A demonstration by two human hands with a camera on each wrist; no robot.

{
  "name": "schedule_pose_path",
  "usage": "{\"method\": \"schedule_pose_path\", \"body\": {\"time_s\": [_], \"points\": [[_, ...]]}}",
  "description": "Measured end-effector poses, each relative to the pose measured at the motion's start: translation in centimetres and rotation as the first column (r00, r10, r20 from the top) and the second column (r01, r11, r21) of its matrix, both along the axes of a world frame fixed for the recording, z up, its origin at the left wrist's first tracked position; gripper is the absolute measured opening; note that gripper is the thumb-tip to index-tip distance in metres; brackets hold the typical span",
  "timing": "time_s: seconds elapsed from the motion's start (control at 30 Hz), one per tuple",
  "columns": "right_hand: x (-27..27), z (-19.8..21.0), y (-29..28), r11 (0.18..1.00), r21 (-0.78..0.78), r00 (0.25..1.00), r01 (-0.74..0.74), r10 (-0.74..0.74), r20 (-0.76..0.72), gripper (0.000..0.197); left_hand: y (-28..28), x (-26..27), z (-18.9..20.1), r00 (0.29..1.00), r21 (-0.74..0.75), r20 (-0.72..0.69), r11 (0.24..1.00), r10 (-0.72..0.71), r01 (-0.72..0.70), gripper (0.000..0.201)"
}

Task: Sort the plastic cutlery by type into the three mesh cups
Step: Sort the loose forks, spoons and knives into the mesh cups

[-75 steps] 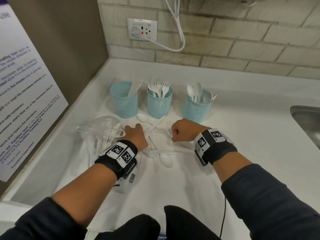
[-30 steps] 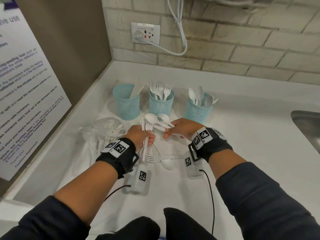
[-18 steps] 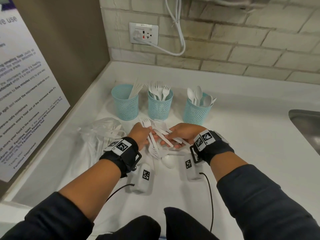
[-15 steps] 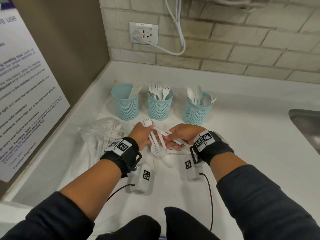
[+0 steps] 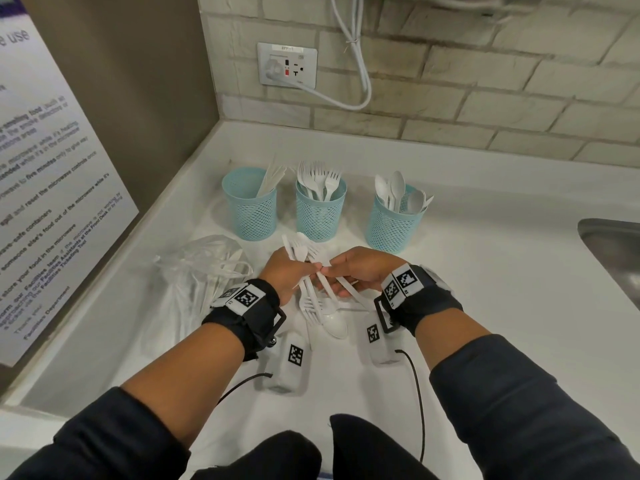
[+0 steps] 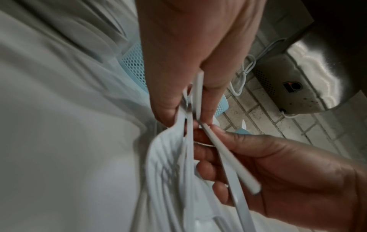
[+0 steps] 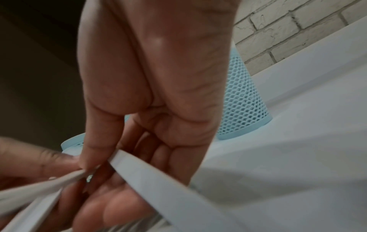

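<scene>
Two hands are meeting over a white counter (image 5: 485,271) at the centre of the head view, working through a bundle of white plastic cutlery (image 5: 304,271). The left hand (image 5: 287,271), reaching in from the lower left of the frame with its back turned up, is gripping several pieces at mid-handle, fingers curled around them so that fork heads are fanning out above the knuckles toward the cups. The right hand (image 5: 360,271), entering from the lower right, is bending inward at the wrist and pinching the handles of a few pieces between thumb and fingertips; the left wrist view is showing its fingers (image 6: 228,141) cupped under two handles (image 6: 228,164), while the right wrist view is showing its thumb (image 7: 95,133) pressing on a flat handle (image 7: 158,177). Both hands are touching at the fingertips.

Below the hands, in the middle of the frame, a spoon (image 5: 334,323) and a fork (image 5: 310,306) are lying loose on the counter. Three blue mesh cups are standing in a row above the hands: the left cup (image 5: 251,216) holding knives, the middle cup (image 5: 320,216) holding forks, the right cup (image 5: 393,226) holding spoons. A clear plastic bag (image 5: 194,271) is lying at centre left, just beside the left hand.
</scene>
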State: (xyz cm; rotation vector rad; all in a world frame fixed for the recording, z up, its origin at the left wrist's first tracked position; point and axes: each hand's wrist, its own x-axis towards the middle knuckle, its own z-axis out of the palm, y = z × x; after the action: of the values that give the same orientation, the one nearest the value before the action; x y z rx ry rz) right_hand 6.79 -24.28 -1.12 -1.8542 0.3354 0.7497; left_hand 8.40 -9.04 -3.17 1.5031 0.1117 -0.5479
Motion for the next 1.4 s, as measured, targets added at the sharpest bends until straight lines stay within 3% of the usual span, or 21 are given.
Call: {"method": "schedule_pose_path", "body": {"time_s": [0.33, 0.67, 0.87, 1.1, 1.27, 1.4], "points": [[-0.3, 0.7, -0.3, 0.993, -0.02, 0.991, 0.118, -0.117, 0.061, 0.014, 1.3, 0.5, -0.3, 0.994, -0.059, -0.113, 0.998, -0.004, -0.002, 0.028], [-0.1, 0.8, -0.4, 0.979, 0.025, 0.976, 0.2, -0.202, 0.084, 0.009, 1.4, 0.0, 0.1, 0.993, -0.119, -0.093, 0.991, -0.073, 0.062, 0.039], [-0.3, 0.7, -0.6, 0.964, 0.093, 0.953, 0.25, -0.262, 0.155, 0.014, 1.5, -0.2, 0.6, 0.994, -0.169, -0.067, 0.982, -0.092, 0.08, 0.035], [-0.1, 1.3, -0.2, 0.959, 0.07, 0.929, 0.276, -0.285, 0.234, 0.012, 1.5, 0.0, 0.4, 0.994, -0.178, -0.065, 0.981, -0.09, 0.078, 0.034], [0.8, 1.1, 0.1, 0.912, 0.06, 0.823, 0.406, -0.393, 0.41, 0.021, 1.8, 0.2, 0.3, 0.992, -0.191, -0.06, 0.976, -0.115, 0.102, 0.034], [1.3, 1.6, 0.3, 0.889, 0.108, 0.759, 0.445, -0.439, 0.482, 0.013, 2.0, 0.3, 0.4, 0.99, -0.199, -0.048, 0.973, -0.133, 0.121, 0.036]]}}
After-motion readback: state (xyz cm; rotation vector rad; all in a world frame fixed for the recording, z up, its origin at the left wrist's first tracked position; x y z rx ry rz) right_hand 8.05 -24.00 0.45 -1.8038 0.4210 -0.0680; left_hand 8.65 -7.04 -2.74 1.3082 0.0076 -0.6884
